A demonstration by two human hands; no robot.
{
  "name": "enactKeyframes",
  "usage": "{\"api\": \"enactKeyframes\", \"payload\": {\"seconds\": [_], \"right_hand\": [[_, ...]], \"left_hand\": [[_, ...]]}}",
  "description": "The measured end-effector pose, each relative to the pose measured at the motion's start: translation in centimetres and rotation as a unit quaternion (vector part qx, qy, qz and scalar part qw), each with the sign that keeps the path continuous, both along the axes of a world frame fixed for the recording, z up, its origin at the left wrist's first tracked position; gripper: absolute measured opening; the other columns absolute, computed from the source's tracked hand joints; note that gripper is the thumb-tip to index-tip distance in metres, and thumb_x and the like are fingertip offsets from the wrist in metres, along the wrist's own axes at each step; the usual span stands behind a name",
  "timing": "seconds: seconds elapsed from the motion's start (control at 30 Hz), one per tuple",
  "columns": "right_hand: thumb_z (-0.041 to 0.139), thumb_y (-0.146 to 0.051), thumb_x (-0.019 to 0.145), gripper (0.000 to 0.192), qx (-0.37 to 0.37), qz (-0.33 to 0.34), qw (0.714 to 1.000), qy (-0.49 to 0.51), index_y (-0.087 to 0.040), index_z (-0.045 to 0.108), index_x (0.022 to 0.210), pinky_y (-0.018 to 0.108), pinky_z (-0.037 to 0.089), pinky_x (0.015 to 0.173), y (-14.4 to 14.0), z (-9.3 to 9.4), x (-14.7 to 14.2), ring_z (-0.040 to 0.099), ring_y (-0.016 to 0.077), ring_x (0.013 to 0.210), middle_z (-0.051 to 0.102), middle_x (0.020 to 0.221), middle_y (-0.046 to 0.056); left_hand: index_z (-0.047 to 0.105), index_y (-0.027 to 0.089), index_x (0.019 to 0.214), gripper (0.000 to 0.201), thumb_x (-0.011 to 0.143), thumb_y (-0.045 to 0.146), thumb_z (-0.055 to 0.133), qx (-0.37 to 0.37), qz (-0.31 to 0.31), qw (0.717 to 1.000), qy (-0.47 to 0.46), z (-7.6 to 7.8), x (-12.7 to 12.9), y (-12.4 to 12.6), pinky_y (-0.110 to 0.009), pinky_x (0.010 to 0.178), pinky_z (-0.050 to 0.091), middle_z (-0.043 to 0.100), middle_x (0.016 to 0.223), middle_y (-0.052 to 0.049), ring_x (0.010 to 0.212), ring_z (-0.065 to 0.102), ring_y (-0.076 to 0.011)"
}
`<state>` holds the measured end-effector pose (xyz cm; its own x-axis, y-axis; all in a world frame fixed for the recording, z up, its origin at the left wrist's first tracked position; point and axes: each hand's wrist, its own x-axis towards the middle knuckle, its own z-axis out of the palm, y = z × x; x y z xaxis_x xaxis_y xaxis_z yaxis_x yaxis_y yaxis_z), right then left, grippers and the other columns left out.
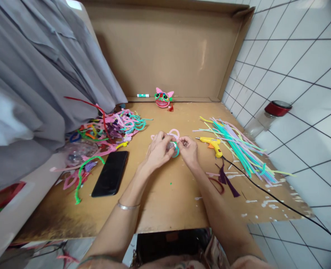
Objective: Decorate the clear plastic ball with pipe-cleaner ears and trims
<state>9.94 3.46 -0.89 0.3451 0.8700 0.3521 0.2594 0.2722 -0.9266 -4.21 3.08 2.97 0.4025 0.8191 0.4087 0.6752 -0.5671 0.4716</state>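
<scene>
**Both hands shape a small pipe-cleaner piece at the middle of the board**

The person holds a small round piece (pixel 173 147) between both hands over the middle of the cardboard work surface (pixel 165 194). The left hand (pixel 157 149) is curled around its left side, fingers closed on it; the right hand (pixel 188 147) pinches its right side, where a teal pipe cleaner (pixel 177 150) wraps the piece. A pink loop (pixel 173 132) rises from the far side of it, just beyond the fingertips. Judging from this, the step in hand is winding or fastening the teal strand onto the piece. The next move calls for a steady hold with the left hand while the right draws the strand tight around the curve without letting it slip.

A yellow glue gun (pixel 212 144) lies just right of the right hand, its black cord (pixel 277 201) trailing toward the near right. Further right lies a sheaf of straight pipe cleaners (pixel 240 149). A black phone (pixel 111 173) lies to the left, with a tangle of bent pipe cleaners (pixel 109 129) beyond it. A finished pink cat-like figure (pixel 163 98) stands at the far edge.
</scene>
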Motion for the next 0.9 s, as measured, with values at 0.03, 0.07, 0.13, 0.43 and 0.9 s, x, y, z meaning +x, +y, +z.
{"api": "enactKeyframes", "payload": {"seconds": [0.03, 0.07, 0.13, 0.43, 0.9], "right_hand": [[0.056, -0.030, 0.071, 0.010, 0.000, 0.003, 1.000, -0.001, -0.021, 0.059, 0.068, 0.027, 0.045, 0.062, 0.0, 0.0, 0.0, 0.053, 0.0135, 0.059, 0.059, 0.067, -0.001], [0.056, -0.030, 0.071, 0.010, 0.002, 0.006, 1.000, -0.002, -0.021, 0.059, 0.068, 0.027, 0.045, 0.062, -0.1, 0.1, 0.1, 0.053, 0.0135, 0.059, 0.059, 0.067, -0.001], [0.056, -0.030, 0.071, 0.010, 0.005, 0.010, 1.000, -0.004, -0.020, 0.059, 0.068, 0.027, 0.045, 0.062, -0.1, 0.3, 0.1, 0.053, 0.0134, 0.059, 0.059, 0.068, -0.001], [0.055, -0.026, 0.069, 0.009, 0.002, 0.046, 0.999, -0.021, -0.021, 0.057, 0.062, 0.026, 0.042, 0.061, 0.1, -0.5, -0.1, 0.050, 0.0125, 0.058, 0.055, 0.066, -0.002], [0.056, -0.029, 0.075, 0.011, 0.032, -0.033, 0.998, -0.030, -0.020, 0.060, 0.068, 0.030, 0.051, 0.072, 0.8, -1.6, 0.4, 0.057, 0.0162, 0.075, 0.058, 0.085, 0.004]], "left_hand": [[0.062, 0.023, 0.108, 0.027, 0.083, 0.028, 0.055, -0.004, -0.007, 1.000, 0.007, 0.2, -0.1, -0.1, -0.038, 0.086, 0.043, 0.052, 0.100, -0.006, 0.095, 0.051, -0.0229], [0.061, 0.023, 0.109, 0.028, 0.082, 0.028, 0.056, -0.007, -0.009, 1.000, 0.014, 0.3, -0.1, -0.2, -0.039, 0.086, 0.044, 0.051, 0.101, -0.006, 0.095, 0.051, -0.0234], [0.060, 0.023, 0.109, 0.028, 0.082, 0.028, 0.055, -0.011, -0.010, 1.000, 0.025, 0.5, -0.3, -0.3, -0.040, 0.086, 0.044, 0.050, 0.102, -0.007, 0.096, 0.050, -0.0241], [0.056, 0.022, 0.090, 0.014, 0.079, 0.014, 0.052, -0.015, -0.026, 0.999, -0.024, -1.6, -0.2, 1.1, -0.036, 0.082, 0.046, 0.045, 0.095, -0.005, 0.090, 0.049, -0.0202], [0.054, 0.022, 0.111, 0.046, 0.066, 0.018, 0.063, -0.029, 0.095, 0.961, -0.256, -4.1, -0.1, 3.3, -0.046, 0.103, 0.042, 0.054, 0.121, -0.009, 0.119, 0.050, -0.0268]]}}
